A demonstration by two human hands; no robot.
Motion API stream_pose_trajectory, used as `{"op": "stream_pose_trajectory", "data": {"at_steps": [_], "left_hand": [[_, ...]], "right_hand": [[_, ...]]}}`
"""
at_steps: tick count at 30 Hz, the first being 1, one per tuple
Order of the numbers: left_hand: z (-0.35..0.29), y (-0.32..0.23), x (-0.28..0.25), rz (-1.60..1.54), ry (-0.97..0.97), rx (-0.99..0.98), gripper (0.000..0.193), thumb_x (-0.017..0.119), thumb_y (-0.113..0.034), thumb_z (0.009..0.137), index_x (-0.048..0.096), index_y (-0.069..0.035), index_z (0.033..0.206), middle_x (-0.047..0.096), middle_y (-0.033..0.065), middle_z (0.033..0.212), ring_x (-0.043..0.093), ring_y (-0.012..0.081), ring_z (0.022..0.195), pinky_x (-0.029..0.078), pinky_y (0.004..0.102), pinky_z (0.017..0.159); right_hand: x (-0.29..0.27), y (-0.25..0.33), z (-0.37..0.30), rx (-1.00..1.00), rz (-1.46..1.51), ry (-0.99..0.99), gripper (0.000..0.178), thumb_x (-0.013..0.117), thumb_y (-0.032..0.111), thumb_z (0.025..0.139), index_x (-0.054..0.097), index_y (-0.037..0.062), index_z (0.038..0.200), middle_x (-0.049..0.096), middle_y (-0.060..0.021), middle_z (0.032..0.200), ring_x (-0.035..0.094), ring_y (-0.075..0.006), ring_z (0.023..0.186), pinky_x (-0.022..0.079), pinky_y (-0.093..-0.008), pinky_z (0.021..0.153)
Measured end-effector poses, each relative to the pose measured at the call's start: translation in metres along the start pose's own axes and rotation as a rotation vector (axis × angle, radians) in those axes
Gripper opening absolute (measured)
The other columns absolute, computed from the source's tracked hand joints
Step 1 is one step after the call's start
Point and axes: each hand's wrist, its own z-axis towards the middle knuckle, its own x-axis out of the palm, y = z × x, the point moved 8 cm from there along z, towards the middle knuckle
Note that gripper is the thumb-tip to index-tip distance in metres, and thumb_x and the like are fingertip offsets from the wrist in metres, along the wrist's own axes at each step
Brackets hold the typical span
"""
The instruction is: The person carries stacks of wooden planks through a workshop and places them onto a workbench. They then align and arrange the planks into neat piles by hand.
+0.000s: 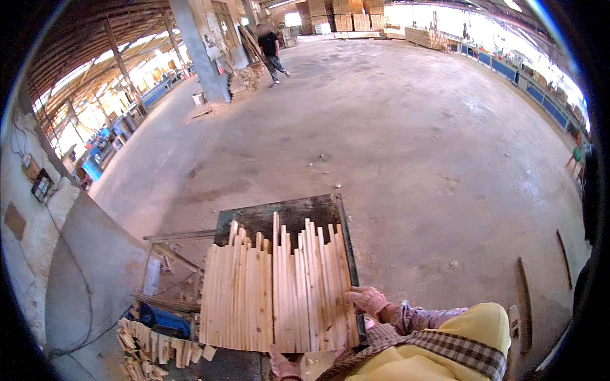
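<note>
Long pale wooden strips (254, 295) lie side by side on a dark-topped table (254, 222). Their near ends are about level, while the far ends are uneven. My right hand (367, 300), in what looks like a pinkish glove, closes against the right side of the strips by the table's dark raised edge (349, 247). At the near ends is my left hand (286, 366), touching the strips low in the picture; most of its fingers are hidden.
Left of the table stands a frame (165, 301), with a blue container (164, 319) and a pile of short wood pieces (159, 346) below. A wall (82, 267) rises further left. A person (270, 52) is near a pillar (202, 54). Stacked timber (427, 38) lies far back.
</note>
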Motion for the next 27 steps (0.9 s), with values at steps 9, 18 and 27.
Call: {"op": "stream_pose_trajectory", "data": {"at_steps": [9,18,27], "left_hand": [[0.014,-0.011,0.06,0.171,-0.077,-0.134,0.06,0.056,-0.039,0.095,0.031,-0.01,0.142,0.066,0.008,0.078,0.06,0.0204,0.06,0.051,0.0359,0.054],[-0.01,-0.008,0.023,-0.171,0.277,-0.224,0.072,0.062,-0.031,0.089,0.022,-0.003,0.141,0.069,0.0137,0.091,0.069,0.027,0.085,0.055,0.0424,0.072],[-0.014,-0.058,0.037,-0.26,0.295,-0.127,0.055,0.049,-0.042,0.093,0.042,-0.002,0.13,0.068,0.0192,0.092,0.069,0.0326,0.084,0.055,0.045,0.07]], "right_hand": [[0.018,-0.028,0.017,0.005,-0.043,0.037,0.035,0.064,0.028,0.087,0.061,0.0103,0.118,0.066,-0.0089,0.103,0.064,-0.0281,0.095,0.055,-0.0361,0.078],[0.005,0.038,-0.009,0.157,-0.068,0.024,0.032,0.056,0.028,0.094,0.062,0.0122,0.121,0.07,-0.0069,0.096,0.068,-0.0236,0.079,0.056,-0.0331,0.059],[-0.023,-0.025,0.07,-0.143,0.016,0.098,0.029,0.056,0.023,0.095,0.059,0.0095,0.12,0.061,-0.0021,0.077,0.06,-0.0134,0.07,0.05,-0.0288,0.057]]}}
